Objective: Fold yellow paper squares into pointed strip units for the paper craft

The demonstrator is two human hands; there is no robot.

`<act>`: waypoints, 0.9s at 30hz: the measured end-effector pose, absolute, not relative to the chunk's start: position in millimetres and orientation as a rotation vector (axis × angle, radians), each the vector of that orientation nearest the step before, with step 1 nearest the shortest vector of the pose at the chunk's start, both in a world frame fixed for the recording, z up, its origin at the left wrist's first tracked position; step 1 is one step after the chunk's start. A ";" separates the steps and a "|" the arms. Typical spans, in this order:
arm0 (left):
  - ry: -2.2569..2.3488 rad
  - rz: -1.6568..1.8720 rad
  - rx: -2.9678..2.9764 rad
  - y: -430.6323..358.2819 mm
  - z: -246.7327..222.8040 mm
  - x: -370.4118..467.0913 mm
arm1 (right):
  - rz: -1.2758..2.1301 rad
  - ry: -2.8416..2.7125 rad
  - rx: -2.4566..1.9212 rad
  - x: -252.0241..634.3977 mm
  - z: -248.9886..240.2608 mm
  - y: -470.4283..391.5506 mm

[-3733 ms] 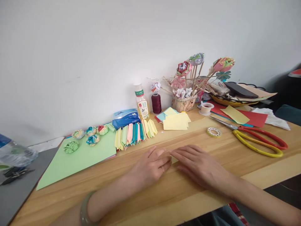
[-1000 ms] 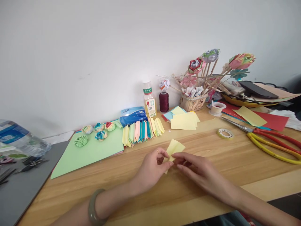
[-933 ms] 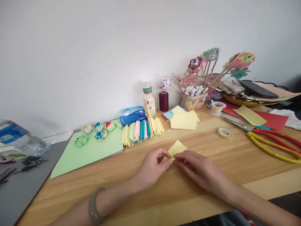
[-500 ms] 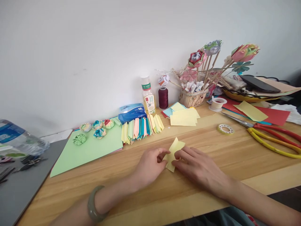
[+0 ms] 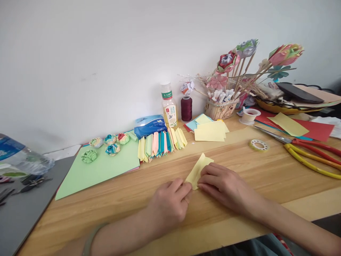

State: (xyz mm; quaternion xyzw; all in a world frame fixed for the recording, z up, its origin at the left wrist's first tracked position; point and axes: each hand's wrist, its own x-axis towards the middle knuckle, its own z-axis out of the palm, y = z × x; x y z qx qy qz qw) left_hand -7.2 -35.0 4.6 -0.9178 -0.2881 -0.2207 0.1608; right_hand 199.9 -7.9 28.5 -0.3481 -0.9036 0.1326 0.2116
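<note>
A small yellow paper [image 5: 197,170] lies slantwise on the wooden table between my two hands. My left hand [image 5: 172,199], with a ring on one finger, has its fingers curled and the tips pressed on the paper's lower left corner. On the paper's right side, my right hand [image 5: 226,186] grips the edge with bent fingers and thumb. Behind my hands stands a row of folded colored strips [image 5: 161,144], and a stack of loose yellow papers [image 5: 210,132] lies to its right.
Paper flowers [image 5: 112,149] rest on a green sheet [image 5: 98,177] at left. Large scissors [image 5: 301,145], a tape roll [image 5: 259,144] and a thread spool [image 5: 249,116] lie at right. A bottle [image 5: 169,106] and a flower basket [image 5: 221,108] stand by the wall.
My left hand has turned over and moved down to the paper's lower left corner, its fingers now closed there. My right hand stays at the right side. The view has shifted slightly.
</note>
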 end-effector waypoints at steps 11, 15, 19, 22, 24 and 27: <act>-0.744 -0.684 -2.727 -33.9 8.2 -14.5 | 0.607 -2.556 -0.887 206.3 28.4 -8.3; -0.732 -0.639 -2.759 -34.2 6.8 -16.1 | 0.588 -2.526 -0.903 207.8 27.7 -9.9; -0.718 -0.659 -2.728 -35.9 8.1 -15.5 | 0.541 -2.505 -0.913 202.7 23.3 -10.1; -0.691 -0.657 -2.695 -37.6 8.5 -14.9 | 0.549 -2.474 -1.009 198.2 22.0 -10.2; -0.669 -0.628 -2.676 -38.7 8.2 -14.8 | 0.538 -2.442 -1.081 195.5 22.2 -10.7; -0.642 -0.598 -2.654 -39.6 8.0 -14.3 | 0.483 -2.419 -1.159 191.6 22.6 -11.5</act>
